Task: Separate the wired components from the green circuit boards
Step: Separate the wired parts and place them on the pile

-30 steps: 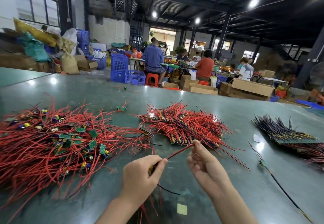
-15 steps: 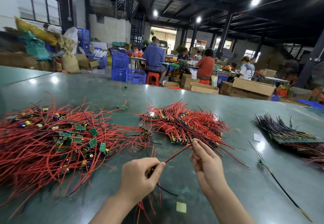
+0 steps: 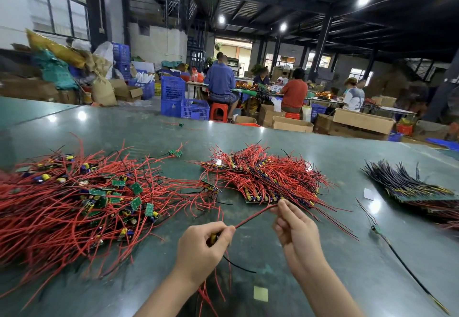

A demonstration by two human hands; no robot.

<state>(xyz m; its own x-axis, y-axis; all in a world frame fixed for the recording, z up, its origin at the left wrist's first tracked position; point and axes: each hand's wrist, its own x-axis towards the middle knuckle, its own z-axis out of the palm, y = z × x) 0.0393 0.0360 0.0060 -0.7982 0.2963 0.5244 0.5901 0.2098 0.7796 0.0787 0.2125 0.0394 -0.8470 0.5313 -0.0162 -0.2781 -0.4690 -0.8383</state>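
L hand (image 3: 202,243) is pinching a small yellow-capped component w/ thin red wire (image 3: 254,215); R hand (image 3: 295,222) grip is clamped on the wire's far end, above the dark green bench (image 3: 323,254). Judging progress: big tangled pile of red wires w/ small green circuit boards (image 3: 82,202) is lying left, another red-wired heap (image 3: 263,180) centre; plenty seemingly left.

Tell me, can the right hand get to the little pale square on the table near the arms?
Probably yes. The pale square lies bare on the table with nothing on it. But the right hand is pinching the red wire, so it would have to let go first.
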